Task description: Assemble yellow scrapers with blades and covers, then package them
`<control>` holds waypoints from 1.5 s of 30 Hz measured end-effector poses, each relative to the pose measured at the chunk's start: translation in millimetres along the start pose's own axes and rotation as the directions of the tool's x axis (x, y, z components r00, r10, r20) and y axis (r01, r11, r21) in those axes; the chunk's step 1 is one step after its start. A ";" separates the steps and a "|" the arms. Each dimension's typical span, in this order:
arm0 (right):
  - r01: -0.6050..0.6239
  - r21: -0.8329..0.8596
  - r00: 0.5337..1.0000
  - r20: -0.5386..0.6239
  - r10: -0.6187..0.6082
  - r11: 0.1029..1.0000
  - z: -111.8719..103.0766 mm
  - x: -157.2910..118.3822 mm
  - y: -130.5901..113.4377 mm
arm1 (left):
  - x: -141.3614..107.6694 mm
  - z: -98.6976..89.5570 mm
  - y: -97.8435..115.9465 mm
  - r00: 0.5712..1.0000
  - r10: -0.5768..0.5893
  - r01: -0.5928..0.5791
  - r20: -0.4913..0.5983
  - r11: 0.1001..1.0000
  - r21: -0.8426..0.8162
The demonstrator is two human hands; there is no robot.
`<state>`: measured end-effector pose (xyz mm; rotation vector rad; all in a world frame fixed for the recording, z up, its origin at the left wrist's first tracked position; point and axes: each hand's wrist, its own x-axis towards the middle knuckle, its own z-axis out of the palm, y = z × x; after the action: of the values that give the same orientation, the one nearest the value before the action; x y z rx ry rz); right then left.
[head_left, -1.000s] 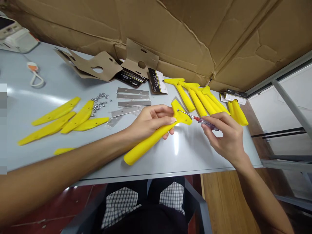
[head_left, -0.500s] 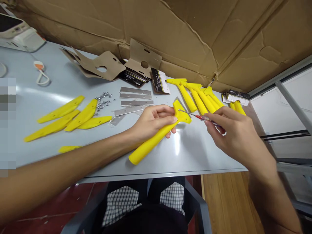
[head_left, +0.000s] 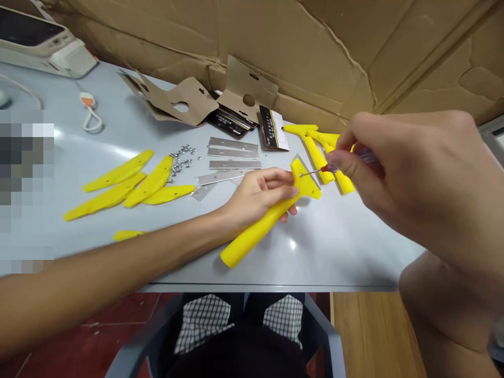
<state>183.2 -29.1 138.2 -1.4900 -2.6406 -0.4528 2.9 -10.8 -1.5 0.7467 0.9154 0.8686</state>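
Observation:
My left hand (head_left: 268, 197) is closed round the neck of a yellow plastic scraper handle (head_left: 252, 233), its wide head up and to the right. A clear or metal edge shows along that head. In my right hand (head_left: 394, 168) is a screwdriver (head_left: 327, 167) with a red collar and a translucent purple handle. Its tip meets a small screw (head_left: 301, 175) in the scraper's head. Left of my hands lie several metal blades (head_left: 234, 165), a heap of loose screws (head_left: 183, 160) and several yellow blade-cover pieces (head_left: 114, 170).
More yellow scraper handles (head_left: 315, 152) lie behind my hands, partly covered by the right one. Brown card packaging (head_left: 189, 100) and a black-and-white card (head_left: 273, 128) stand at the back against cardboard (head_left: 283, 42). A pale device (head_left: 47, 47) and a white cord loop (head_left: 91, 116) are at left.
My right hand has risen and turned over, its knuckles now upward, with the screwdriver still at the screw. The view has shifted left, so everything on the table appears further right.

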 end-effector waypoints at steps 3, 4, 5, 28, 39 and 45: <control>0.053 0.081 0.996 0.064 -0.058 0.995 4.3 -4.0 7.6 | 4.3 -3.2 -0.8 1.000 0.007 -0.007 -0.003 1.000 -0.027; 0.067 0.108 0.995 0.069 -0.075 0.992 5.1 -5.2 10.3 | 6.0 -4.7 -1.3 1.000 0.022 -0.022 -0.006 0.999 -0.031; 0.076 0.121 0.995 0.061 -0.084 0.990 5.8 -5.4 12.5 | 7.5 -6.0 -1.8 0.999 0.037 -0.038 -0.010 0.999 -0.031; 0.122 0.164 0.992 -0.033 -0.118 0.979 26.0 8.0 37.8 | 4.0 -6.8 4.7 0.997 -0.020 0.022 -0.078 1.000 0.022; 0.091 0.143 0.995 -0.048 -0.085 0.985 24.4 8.7 32.7 | 4.5 -5.8 5.6 0.995 -0.023 0.023 -0.099 1.000 0.000; 0.137 0.106 0.989 -0.075 -0.129 0.985 24.1 9.2 34.3 | 7.1 -9.1 1.6 0.995 -0.018 0.019 -0.099 1.000 0.006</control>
<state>209.3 2.1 124.6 -1.2499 -2.6741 -0.3527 -3.3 -2.2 -6.4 0.7048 1.0122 0.8929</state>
